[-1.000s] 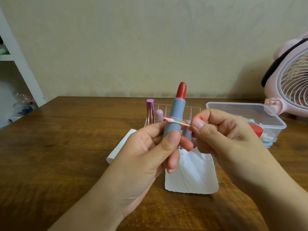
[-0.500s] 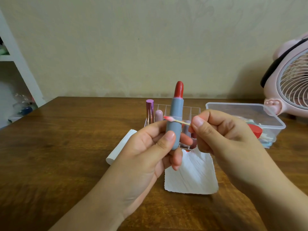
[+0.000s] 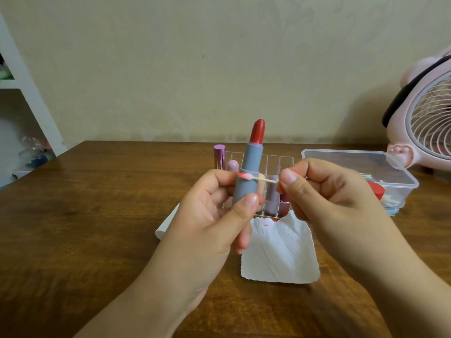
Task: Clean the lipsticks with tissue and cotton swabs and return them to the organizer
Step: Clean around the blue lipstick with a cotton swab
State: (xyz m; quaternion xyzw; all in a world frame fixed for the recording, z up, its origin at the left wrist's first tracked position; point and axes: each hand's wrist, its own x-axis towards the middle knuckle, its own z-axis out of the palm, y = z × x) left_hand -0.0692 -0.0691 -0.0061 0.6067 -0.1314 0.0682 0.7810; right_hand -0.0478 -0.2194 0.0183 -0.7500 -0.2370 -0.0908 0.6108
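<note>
My left hand (image 3: 210, 223) grips the grey lipstick (image 3: 249, 174) upright, bullet up; my right hand (image 3: 324, 198) pinches the cotton swab (image 3: 256, 178) crosswise against its barrel.

Your left hand (image 3: 210, 223) grips the grey lipstick (image 3: 249, 172) upright, red bullet extended. Your right hand (image 3: 324, 191) pinches a cotton swab (image 3: 256, 178), its red-stained tip touching the grey tube. Behind stands the clear organizer (image 3: 280, 162) holding other lipsticks. A stained tissue (image 3: 280, 252) lies on the wooden table (image 3: 85, 228), below the hands.
</note>
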